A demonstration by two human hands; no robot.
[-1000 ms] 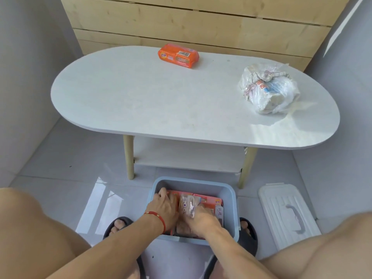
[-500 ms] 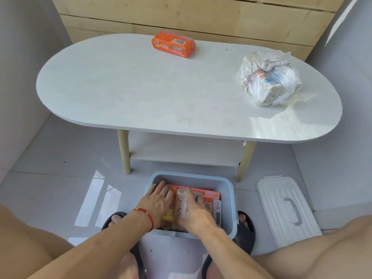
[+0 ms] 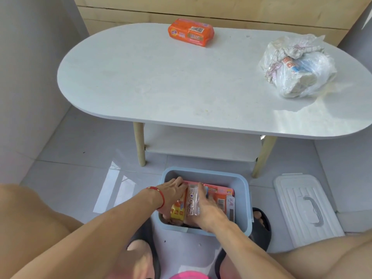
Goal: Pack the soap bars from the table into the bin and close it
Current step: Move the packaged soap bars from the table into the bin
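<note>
— Wedging this clear-wrapped soap pack [image 3: 192,200] into the blue bin [image 3: 246,200] is where we stand: our right hand [image 3: 209,213] is closed around it, gripping it on edge, and our left hand [image 3: 172,191] lies flat with fingers spread, pressing the packs beside it and clasping nothing.

— What could go wrong from here?

— We judge the fit is the risk. The bin sits at 6 o'clock, on the floor between our sandalled feet, and it looks nearly full. If we force the pack down, the upright ones may buckle or ride up above the rim – and then the white lid [image 3: 306,208], lying on the floor at 3 o'clock of the bin, might not seat. The wrappers look slippery too, so the pack could slide out of our fingers.

— And the count?

— On the white table [image 3: 181,81]: one orange soap pack [image 3: 190,34] at 12 o'clock near the far edge, and one crumpled plastic bag [image 3: 298,67] at 2 o'clock; whether it holds soap we cannot tell. In the bin we make out about five packs – the clear one, a yellow-labelled one at its 8 o'clock, a pink and an orange one at 3 o'clock, and a white one against the right wall. More may lie hidden under our hands. One bin, one lid, and the orange pack yet to fetch
</note>
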